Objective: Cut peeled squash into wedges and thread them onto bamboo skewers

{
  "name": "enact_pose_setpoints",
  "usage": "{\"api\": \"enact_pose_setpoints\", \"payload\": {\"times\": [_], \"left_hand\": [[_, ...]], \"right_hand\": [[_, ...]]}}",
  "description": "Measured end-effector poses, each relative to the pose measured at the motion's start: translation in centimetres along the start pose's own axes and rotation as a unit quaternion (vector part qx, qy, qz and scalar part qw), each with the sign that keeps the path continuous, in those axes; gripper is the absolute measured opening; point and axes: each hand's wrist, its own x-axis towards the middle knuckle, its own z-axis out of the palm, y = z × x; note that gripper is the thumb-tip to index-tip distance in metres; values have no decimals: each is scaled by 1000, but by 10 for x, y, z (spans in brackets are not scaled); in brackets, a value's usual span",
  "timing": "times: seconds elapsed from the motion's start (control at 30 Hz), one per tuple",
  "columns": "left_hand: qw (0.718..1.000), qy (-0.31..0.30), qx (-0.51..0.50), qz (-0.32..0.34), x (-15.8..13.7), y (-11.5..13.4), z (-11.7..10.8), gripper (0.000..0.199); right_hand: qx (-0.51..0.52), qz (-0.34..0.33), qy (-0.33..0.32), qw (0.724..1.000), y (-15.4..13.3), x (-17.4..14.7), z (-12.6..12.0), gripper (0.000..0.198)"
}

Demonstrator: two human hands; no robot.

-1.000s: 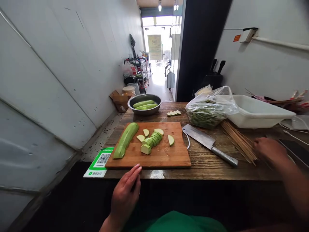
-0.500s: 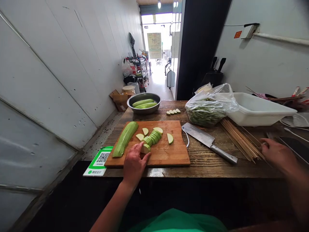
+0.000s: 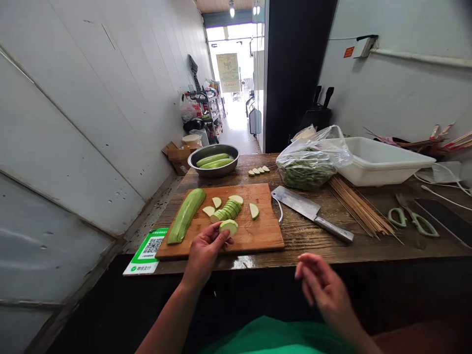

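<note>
Fingers and thumb of our left hand (image 3: 202,250) pinched a cut zucchini piece (image 3: 228,227) over the near part of the cutting board (image 3: 258,236), its pale face tilted up toward us. Our right hand (image 3: 320,282) was blurred, its fingers bent and lightly gathered; we could not tell whether they held anything thin. The left fingertips behind the piece were partly hidden, and the piece overlapped the near end of the row of slices (image 3: 230,210). Plastic folds blurred the greens inside the bag (image 3: 308,164), and the scissors' (image 3: 424,225) dark blades were hard to make out.

The board's near edge ran close to the table's (image 3: 306,243) front edge, with the long zucchini (image 3: 187,215) along its left side. The cleaver (image 3: 298,202) lay just past the board's right edge, its handle slanting toward us; between it and the skewers (image 3: 359,206) was a wedge of open wood. Our right hand had room in front of the table.

Half a second earlier, our left hand had reached to the piece on the board, and our right had been beside the skewers, covering the scissors.
</note>
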Motion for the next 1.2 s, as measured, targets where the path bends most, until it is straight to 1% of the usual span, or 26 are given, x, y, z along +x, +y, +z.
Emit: {"api": "enact_pose_setpoints", "payload": {"times": [0.07,0.13,0.17,0.23,0.3,0.37,0.47,0.6,0.7,0.8,0.97,1.2], "left_hand": [[991,-44,-100,-83,-2,2,12,34],[972,-69,-166,-152,-5,3,22,27],[964,-69,-189,-174,-5,3,26,24],[953,-47,-228,-194,-5,3,33,17],[945,-18,-262,-194,-3,4,38,12],[939,-5,-285,-190,0,5,40,10],[935,4,-304,-183,7,3,39,9],[933,17,-309,-184,12,1,36,15],[933,28,-308,-181,13,0,36,19],[933,41,-307,-183,15,1,36,18],[934,38,-295,-196,16,3,36,16],[934,33,-293,-200,16,3,36,13]], "right_hand": [[-27,-25,-48,998,5,-9,17,34],[-67,-60,-82,993,10,-15,24,39],[-87,-79,-94,989,12,-16,25,40],[-121,-125,-101,980,14,-16,24,42],[-145,-173,-77,971,15,-14,22,46],[-157,-217,-47,962,14,-12,21,47],[-165,-256,-34,952,14,-13,21,45],[-167,-257,-34,951,18,-19,18,44],[-178,-259,-61,947,19,-22,16,48],[-191,-261,-81,943,16,-23,14,52],[-198,-269,-73,940,11,-24,15,50],[-199,-271,-84,938,13,-26,15,53]]}}
